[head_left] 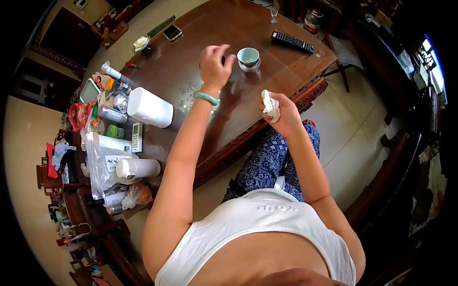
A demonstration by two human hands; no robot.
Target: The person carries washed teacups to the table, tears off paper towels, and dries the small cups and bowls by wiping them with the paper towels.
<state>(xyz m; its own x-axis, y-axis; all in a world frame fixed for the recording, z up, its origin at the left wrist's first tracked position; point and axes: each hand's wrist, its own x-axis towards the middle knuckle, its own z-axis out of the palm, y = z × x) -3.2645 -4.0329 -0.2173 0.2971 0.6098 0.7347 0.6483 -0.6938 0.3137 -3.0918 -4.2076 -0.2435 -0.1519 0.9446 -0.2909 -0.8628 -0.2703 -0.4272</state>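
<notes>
Leftmost, we enter a red plastic bag (80,114), thin and creased, at the crowded end of the dark brown, glossy surface (162,57). Next, a clear plastic bag (99,176), limp and shiny, spread beside a smooth cylindrical white flask (143,168) that carries a lid at its left end. Just above it we record a white remote (137,137), slim and rectangular, its long axis running up the view. Then comes a white block (150,107) with rounded corners, its long axis slanting down to the right. Near the far edge, a phone (172,33), flat and dark-faced with a pale rim.

We now list our left hand (217,66), above the surface, with a smooth green bangle (206,98) at the wrist. Its fingers are loosely curved, the thumb well apart from them; we see nothing held there.

Just right of these fingers stands an upright cup (248,56), round, glossy and pale green inside, its mouth upward. It is stacked upon or in a pale lower cup (249,67); we cannot tell which.

Further right, our right hand (285,116) hangs beyond the surface's near edge, its fingers closed around a white wad (271,107). The wad is soft, crumpled and irregular, paper or cloth, we cannot tell; its long axis runs mostly up the view, the upper end protruding past the fingers and leaning slightly left.

Lastly, we enter a black remote (292,42), long and button-studded, slanting down to the right.
</notes>
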